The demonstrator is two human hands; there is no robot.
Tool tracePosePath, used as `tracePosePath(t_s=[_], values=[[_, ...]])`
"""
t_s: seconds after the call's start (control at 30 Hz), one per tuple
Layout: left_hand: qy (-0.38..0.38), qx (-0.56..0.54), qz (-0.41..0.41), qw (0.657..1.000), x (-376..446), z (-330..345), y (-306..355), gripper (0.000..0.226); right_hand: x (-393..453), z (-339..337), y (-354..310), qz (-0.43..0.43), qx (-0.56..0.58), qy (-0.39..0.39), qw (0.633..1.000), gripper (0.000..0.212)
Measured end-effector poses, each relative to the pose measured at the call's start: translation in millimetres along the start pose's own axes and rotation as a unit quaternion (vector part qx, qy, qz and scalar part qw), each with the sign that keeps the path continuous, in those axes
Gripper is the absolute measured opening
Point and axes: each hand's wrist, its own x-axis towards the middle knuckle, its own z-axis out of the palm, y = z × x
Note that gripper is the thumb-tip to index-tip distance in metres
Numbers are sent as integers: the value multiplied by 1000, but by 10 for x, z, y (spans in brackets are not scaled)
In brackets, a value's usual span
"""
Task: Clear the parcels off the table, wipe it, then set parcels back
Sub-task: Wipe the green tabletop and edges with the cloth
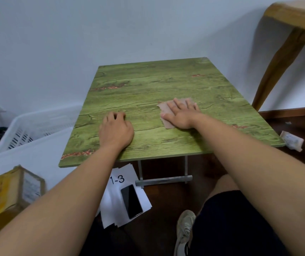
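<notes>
A low table [166, 82] with a green wood-grain top stands against the wall, with no parcels on it. My right hand [180, 114] lies flat, fingers spread, pressing a thin brownish cloth [166, 123] onto the tabletop right of centre. My left hand [115, 129] rests on the table to the left, fingers curled down, holding nothing. A yellow-taped cardboard parcel [9, 191] sits in the white basket at lower left. A small soft parcel [292, 140] lies on the floor by the table's right corner.
A white plastic basket [35, 126] stands left of the table. Under the front edge, white papers [124, 193] marked "1-3" and a black phone [131, 201] lie on the dark floor. A wooden table leg [277, 65] rises at right. My knee and shoe are at bottom.
</notes>
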Motion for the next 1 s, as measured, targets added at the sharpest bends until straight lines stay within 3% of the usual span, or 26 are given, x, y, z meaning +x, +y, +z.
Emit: tracePosePath(t_s=[0.3, 0.63, 1.0], values=[[6, 9, 2, 1000, -13, 23, 19, 45, -88, -137, 972, 102, 31, 11, 994, 78], [-1, 13, 0, 1000, -20, 0, 22, 46, -458, -115, 1620, 188, 39, 24, 981, 83], [-12, 19, -12, 1000, -58, -10, 78, 47, -798, -48, 1703, 244, 42, 30, 968, 77]])
